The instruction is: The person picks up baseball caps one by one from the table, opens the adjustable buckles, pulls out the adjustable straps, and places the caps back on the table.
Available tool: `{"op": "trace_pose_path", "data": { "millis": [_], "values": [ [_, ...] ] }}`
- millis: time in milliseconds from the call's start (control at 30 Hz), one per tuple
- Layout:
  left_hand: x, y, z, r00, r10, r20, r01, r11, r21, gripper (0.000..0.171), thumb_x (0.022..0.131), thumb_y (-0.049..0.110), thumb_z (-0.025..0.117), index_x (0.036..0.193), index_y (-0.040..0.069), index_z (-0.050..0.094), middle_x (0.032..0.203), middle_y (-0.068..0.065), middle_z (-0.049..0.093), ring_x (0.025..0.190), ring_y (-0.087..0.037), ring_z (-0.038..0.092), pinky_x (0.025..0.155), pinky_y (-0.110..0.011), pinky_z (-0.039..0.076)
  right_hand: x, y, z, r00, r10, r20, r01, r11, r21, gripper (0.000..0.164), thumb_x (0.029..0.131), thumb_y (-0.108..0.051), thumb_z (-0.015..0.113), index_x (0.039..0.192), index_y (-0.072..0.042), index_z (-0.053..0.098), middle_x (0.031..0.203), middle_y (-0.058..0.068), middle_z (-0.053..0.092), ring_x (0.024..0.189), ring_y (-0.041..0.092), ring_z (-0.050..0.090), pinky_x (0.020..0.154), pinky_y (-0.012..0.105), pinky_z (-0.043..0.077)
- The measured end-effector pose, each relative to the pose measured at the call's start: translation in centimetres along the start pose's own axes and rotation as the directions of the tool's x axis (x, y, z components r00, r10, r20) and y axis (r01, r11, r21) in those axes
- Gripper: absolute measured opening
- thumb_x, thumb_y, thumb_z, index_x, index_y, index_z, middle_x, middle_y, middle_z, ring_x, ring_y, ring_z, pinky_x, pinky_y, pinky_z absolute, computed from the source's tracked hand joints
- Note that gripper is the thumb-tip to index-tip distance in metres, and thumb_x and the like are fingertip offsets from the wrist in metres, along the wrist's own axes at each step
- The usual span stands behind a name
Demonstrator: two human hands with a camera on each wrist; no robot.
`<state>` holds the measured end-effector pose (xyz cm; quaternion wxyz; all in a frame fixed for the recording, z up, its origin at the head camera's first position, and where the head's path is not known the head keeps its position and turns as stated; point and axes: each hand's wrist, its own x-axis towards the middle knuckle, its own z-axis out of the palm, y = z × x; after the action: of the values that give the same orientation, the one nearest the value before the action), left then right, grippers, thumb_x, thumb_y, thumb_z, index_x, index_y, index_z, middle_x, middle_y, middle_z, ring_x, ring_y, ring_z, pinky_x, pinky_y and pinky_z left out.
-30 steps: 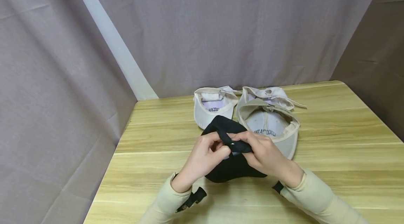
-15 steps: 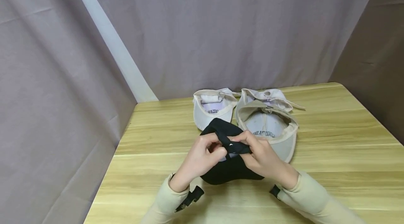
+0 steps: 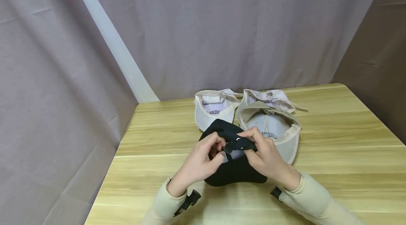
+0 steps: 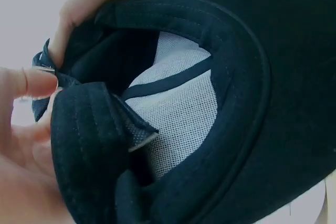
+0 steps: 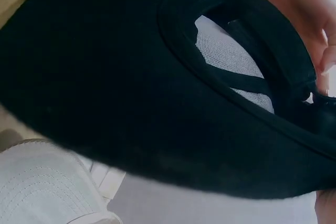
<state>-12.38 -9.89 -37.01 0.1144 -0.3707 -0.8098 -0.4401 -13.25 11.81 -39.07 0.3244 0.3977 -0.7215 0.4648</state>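
A black baseball cap is held upside down between both hands, its brim toward the person. At the back of the cap, my left hand pinches the edge by the strap with thumb and fingers. My right hand grips the other side of the black strap, where small shiny metal bits show. In the left wrist view, the pale mesh lining shows inside the crown, and fingertips press close to a metal fitting. The right wrist view is mostly filled by the brim; the right hand is largely hidden there.
Behind the black cap, a small white cap lies upturned on the wooden table. To its right, a beige cap overlaps another pale cap with a loose strap. Grey curtains rise at the table's far edge.
The strap has shifted slightly right with the right hand, and more of its end and metal bits shows between the hands. The left hand has drawn slightly away from it.
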Motion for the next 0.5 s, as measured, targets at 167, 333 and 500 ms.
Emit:
{"op": "trace_pose_path", "data": {
  "millis": [167, 333, 500],
  "values": [
    [-0.17, 0.04, 0.21, 0.999, 0.034, -0.034, -0.030, 0.993, 0.118, 0.024, 0.086, 0.012, 0.069, 0.105, 0.016, 0.055, 0.093, 0.006, 0.053, 0.071, -0.007, 0.046, 0.061, -0.018, 0.039, 0.08, -0.06, -0.07, 1.000, 0.008, -0.013, -0.008, 1.000, -0.008, 0.034, 0.107, -0.026, 0.043, 0.105, 0.005, 0.057, 0.093, 0.019, 0.073, 0.091, 0.005, 0.068, 0.071, 0.016, 0.050],
    [-0.21, 0.02, 0.23, 0.985, 0.152, -0.078, -0.134, 0.970, 0.201, 0.012, 0.092, 0.010, 0.069, 0.103, 0.015, 0.066, 0.087, 0.006, 0.054, 0.070, -0.005, 0.046, 0.062, -0.014, 0.038, 0.00, -0.12, -0.12, 1.000, -0.008, 0.007, 0.008, 1.000, -0.002, 0.035, 0.106, -0.026, 0.044, 0.111, 0.006, 0.056, 0.100, 0.020, 0.072, 0.104, 0.008, 0.067, 0.085, 0.015, 0.050],
    [-0.32, 0.36, -0.53, 0.969, 0.205, -0.141, -0.173, 0.963, 0.209, 0.012, 0.089, 0.005, 0.068, 0.097, 0.014, 0.069, 0.085, 0.007, 0.057, 0.069, -0.003, 0.047, 0.060, -0.014, 0.038, -0.09, 0.03, -0.36, 0.997, -0.034, 0.066, 0.033, 0.999, 0.009, 0.028, 0.101, -0.013, 0.053, 0.122, 0.005, 0.055, 0.108, 0.020, 0.070, 0.110, 0.012, 0.066, 0.091, 0.015, 0.048]
  ]
}}
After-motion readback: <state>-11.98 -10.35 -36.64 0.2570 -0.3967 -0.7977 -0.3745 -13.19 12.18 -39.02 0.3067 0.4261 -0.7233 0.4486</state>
